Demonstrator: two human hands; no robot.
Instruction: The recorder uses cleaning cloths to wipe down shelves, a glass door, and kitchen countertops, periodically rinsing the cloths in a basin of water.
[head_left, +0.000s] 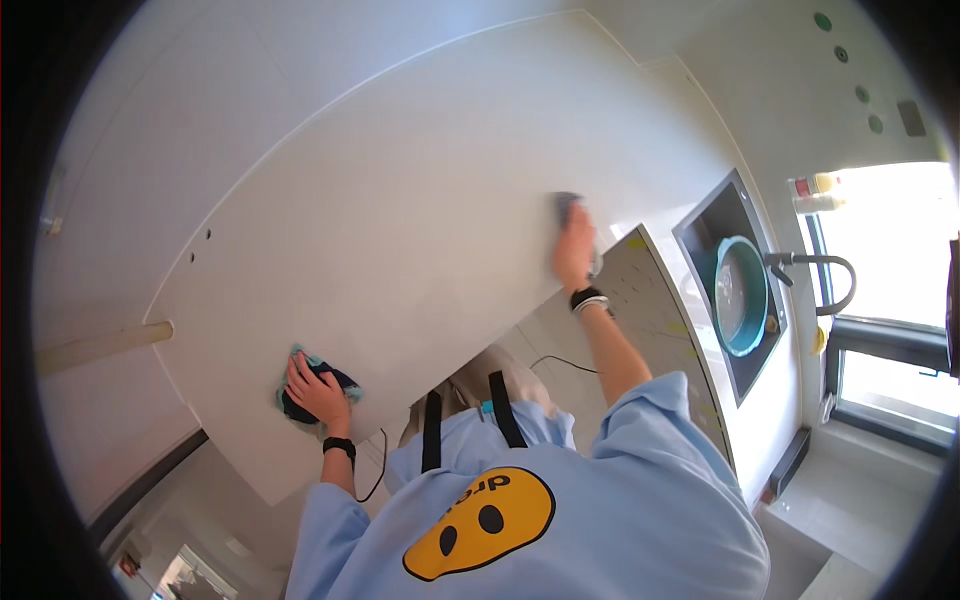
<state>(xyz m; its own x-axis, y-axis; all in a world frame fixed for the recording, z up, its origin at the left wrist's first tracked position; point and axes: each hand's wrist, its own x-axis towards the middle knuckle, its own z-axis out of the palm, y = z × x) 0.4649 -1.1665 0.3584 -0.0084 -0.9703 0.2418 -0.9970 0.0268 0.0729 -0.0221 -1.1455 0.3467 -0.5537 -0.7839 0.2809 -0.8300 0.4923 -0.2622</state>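
A dark cloth with teal edges (346, 381) lies bunched on the white countertop (375, 225), towards its left end. My left hand (319, 394) presses on it from above, fingers spread over the fabric. Farther right, close to the counter's front edge, my right hand (576, 247) holds a dark grey pad or folded cloth (566, 204) against the surface. Blur hides that item's exact kind.
At right a dark sink (709, 225) holds a teal basin (742, 345) with water in it, beside a grey curved faucet (847, 277). A beige pipe (135, 337) meets the counter's left end. Bottles (817, 193) stand by the window. Thin black cables hang below.
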